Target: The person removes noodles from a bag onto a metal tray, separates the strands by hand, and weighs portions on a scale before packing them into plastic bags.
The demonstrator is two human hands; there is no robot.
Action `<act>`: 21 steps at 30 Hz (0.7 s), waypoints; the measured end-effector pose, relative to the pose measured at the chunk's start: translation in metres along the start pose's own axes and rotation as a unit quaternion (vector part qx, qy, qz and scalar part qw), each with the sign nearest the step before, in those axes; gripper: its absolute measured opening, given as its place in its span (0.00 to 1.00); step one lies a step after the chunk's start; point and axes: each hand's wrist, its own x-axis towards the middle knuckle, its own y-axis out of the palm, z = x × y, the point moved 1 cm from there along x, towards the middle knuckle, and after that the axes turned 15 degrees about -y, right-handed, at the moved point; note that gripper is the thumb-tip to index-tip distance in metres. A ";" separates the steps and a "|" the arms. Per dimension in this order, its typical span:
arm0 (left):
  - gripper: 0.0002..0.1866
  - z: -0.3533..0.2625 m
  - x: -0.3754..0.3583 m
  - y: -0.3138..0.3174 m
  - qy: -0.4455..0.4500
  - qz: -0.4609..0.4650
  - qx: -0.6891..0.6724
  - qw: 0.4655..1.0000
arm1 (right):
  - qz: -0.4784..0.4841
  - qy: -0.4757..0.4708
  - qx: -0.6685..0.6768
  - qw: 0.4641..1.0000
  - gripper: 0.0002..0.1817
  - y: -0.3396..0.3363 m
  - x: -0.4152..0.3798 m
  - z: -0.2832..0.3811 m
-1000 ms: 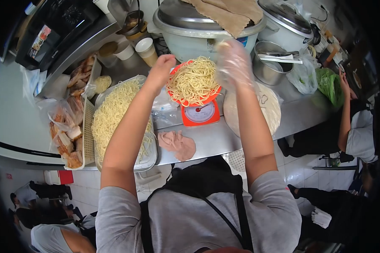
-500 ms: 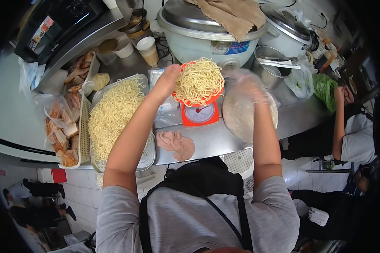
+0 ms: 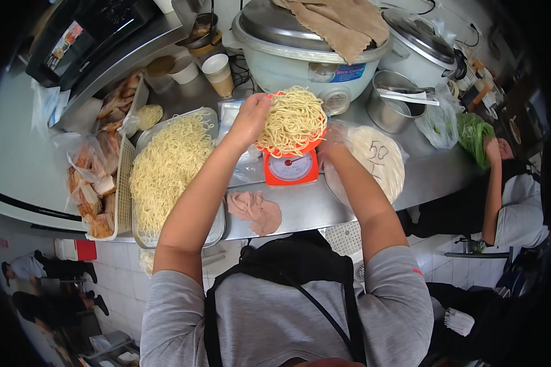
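A heap of yellow noodles (image 3: pixel 295 119) fills the red pan (image 3: pixel 315 145) of a small kitchen scale (image 3: pixel 291 169). At the pan's left rim my left hand (image 3: pixel 251 119) is closed, fingers curled against the edge beside the noodles. My right hand (image 3: pixel 331 144) grips the opposite rim, with its fingertips partly hidden. Under my right forearm lies a clear plastic bag of flat, round, pale food (image 3: pixel 373 162), marked "50". More loose noodles (image 3: pixel 168 168) are spread in a metal tray (image 3: pixel 216 229) to the left. A crumpled pink cloth (image 3: pixel 255 212) lies in front of the scale.
A large rice cooker (image 3: pixel 288 64) with a brown cloth (image 3: pixel 337 21) on its lid stands behind the scale. A metal pot (image 3: pixel 393 116) is to its right. At left, a basket (image 3: pixel 124 189) holds bagged meat. A co-worker (image 3: pixel 502 189) handles greens (image 3: pixel 473 137) at right.
My right hand has moved left and down from above the bag to the pan's right rim, uncovering the "50". My left hand has stayed by the left rim.
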 end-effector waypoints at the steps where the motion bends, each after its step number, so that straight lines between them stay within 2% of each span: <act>1: 0.25 0.003 0.004 -0.001 0.005 -0.009 0.009 1.000 | -0.032 0.015 0.016 0.999 0.23 -0.011 -0.006 -0.004; 3: 0.24 0.010 0.009 -0.005 0.010 -0.034 0.030 0.999 | -0.094 0.044 0.048 0.993 0.22 -0.037 -0.020 -0.015; 5: 0.24 0.011 0.007 -0.007 0.011 -0.047 0.018 0.999 | -0.213 0.058 0.033 0.975 0.18 -0.087 -0.039 -0.021; 7: 0.25 0.001 -0.001 -0.007 0.009 -0.047 -0.026 0.999 | -0.352 0.071 -0.063 0.931 0.13 -0.121 -0.042 -0.026; 9: 0.25 -0.001 -0.004 -0.006 -0.017 -0.033 -0.054 0.998 | -0.413 0.018 -0.048 0.909 0.14 -0.167 -0.049 -0.015; 12: 0.25 -0.004 -0.006 -0.005 -0.064 -0.012 -0.106 0.992 | -0.330 -0.167 0.041 0.928 0.16 -0.211 -0.056 0.000; 15: 0.25 -0.017 -0.015 -0.004 -0.133 -0.003 -0.151 0.979 | -0.339 -0.195 0.151 0.908 0.27 -0.215 -0.072 0.012; 16: 0.26 -0.021 -0.018 -0.002 -0.159 -0.002 -0.165 0.973 | -0.310 -0.175 0.162 0.920 0.32 -0.201 -0.066 0.011; 19: 0.26 -0.013 -0.010 0.006 -0.203 0.115 -0.302 0.924 | -0.233 -0.142 0.172 0.947 0.49 -0.160 -0.053 0.017; 21: 0.26 0.001 0.005 0.018 -0.208 0.126 -0.335 0.910 | -0.198 -0.157 0.146 0.956 0.58 -0.155 -0.064 0.051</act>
